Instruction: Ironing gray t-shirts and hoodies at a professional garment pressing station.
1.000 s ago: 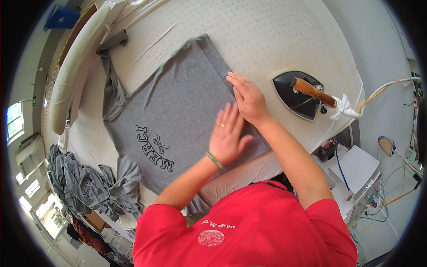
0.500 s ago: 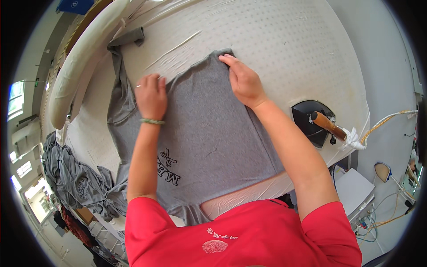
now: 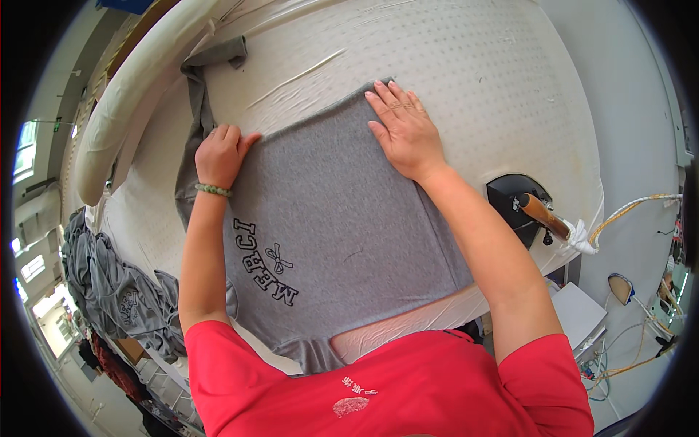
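Observation:
A grey sweatshirt (image 3: 342,218) lies spread over a pale padded ironing table, with dark lettering and a small bow on its left part. My left hand (image 3: 220,156) is closed on the cloth near its far left edge, fingers curled and thumb pointing right. The cloth between its fingers is mostly hidden. At the garment's far right corner my right hand (image 3: 408,135) rests flat and open, fingertips by the edge. One grey sleeve (image 3: 218,54) stretches away beyond my left hand, its end folded over.
An iron (image 3: 520,207) with a wooden handle sits on the table at the right, its cord (image 3: 633,207) running off right. More grey garments (image 3: 120,291) are heaped at the left. A long padded arm (image 3: 124,102) curves along the far left side.
My left hand has moved left and slightly nearer, now at the cloth's edge, uncovering more lettering. My right hand has flattened out at the corner. The far edge looks straighter.

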{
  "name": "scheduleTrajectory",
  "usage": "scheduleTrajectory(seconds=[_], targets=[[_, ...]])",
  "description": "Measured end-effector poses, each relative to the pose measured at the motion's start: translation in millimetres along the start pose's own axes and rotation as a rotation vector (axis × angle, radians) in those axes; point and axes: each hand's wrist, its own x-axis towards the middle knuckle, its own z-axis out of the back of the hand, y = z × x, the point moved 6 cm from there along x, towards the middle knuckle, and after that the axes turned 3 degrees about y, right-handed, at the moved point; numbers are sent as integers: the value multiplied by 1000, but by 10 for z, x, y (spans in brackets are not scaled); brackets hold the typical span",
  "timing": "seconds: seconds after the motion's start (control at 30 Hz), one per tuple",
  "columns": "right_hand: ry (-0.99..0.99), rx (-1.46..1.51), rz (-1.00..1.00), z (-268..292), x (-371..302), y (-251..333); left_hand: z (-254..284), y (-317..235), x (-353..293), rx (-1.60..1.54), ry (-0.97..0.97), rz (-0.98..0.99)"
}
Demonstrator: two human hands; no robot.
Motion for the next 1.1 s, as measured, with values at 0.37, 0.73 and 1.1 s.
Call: scheduleTrajectory(seconds=[0.37, 0.73, 1.1], targets=[[159, -58, -39, 125, -534, 60, -73, -2325, 817, -599, 46, -169], [263, 19, -222, 833, -3159, 148, 46, -2999, 427, -396, 140, -19], [-30, 443, -424, 997, -2440, -85, 540, -4469, -1065, -420, 248, -47]])
